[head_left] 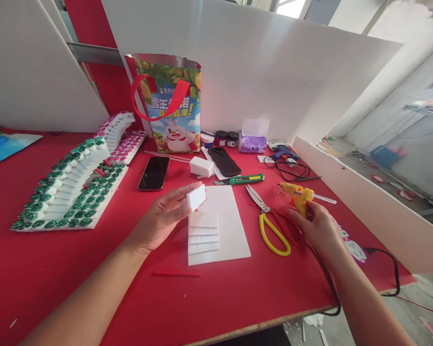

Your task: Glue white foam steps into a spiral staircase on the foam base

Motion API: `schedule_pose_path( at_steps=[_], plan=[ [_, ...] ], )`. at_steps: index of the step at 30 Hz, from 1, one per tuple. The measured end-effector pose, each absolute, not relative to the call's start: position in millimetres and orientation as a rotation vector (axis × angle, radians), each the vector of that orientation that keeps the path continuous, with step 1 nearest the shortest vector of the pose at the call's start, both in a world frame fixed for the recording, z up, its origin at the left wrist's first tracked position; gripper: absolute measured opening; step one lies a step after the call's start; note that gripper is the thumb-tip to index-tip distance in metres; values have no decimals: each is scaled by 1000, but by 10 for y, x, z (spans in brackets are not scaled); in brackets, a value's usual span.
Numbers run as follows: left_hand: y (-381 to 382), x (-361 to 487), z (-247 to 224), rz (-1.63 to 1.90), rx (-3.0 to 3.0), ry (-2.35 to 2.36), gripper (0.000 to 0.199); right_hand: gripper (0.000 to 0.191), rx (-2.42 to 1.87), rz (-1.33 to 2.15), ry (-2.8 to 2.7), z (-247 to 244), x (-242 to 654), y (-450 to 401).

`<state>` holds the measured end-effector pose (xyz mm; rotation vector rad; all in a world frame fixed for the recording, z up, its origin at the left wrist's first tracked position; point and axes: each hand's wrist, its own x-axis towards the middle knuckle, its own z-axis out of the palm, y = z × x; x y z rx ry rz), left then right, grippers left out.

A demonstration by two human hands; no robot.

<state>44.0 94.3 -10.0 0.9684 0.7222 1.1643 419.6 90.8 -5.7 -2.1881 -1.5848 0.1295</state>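
Note:
My left hand [173,209] holds a small white foam board piece [197,197] by its edges between thumb and fingers. Just below it, several similar white strips [203,233] lie overlapped like steps on a larger white foam sheet [234,230]. My right hand [319,223] is wrapped around the handle of a yellow hot glue gun [299,194]. A clear glue stick [324,198] sticks out of its back, and its nozzle points left. Between the hands lie scissors [274,233] with one yellow and one red handle.
A stack of white pieces [201,166], a green utility knife [246,179] and two phones [153,173] lie behind the sheet. A printed bag [176,110] stands at the back. Green-studded stair models [65,192] are at left. A black cord [328,283] trails near the right edge.

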Motion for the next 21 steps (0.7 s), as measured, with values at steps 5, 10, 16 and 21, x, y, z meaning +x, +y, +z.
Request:
schedule_pose_path(
  at_steps=[5, 10, 16, 21],
  plan=[
    [885, 519, -21, 1206, 1081, 869, 56, 56, -2117, -195, -1771, 176, 3953, 361],
    [782, 690, 2, 1285, 1233, 1146, 81, 47, -1392, -281, -2111, 438, 3105, 246],
    [713, 790, -10, 1355, 1269, 1298, 90, 37, -1204, -445, -2375, 404, 2453, 611],
    [719, 773, -4, 1366, 1326, 1386, 91, 18, -1169, -480, -2408, 326, 2391, 712]
  ],
)
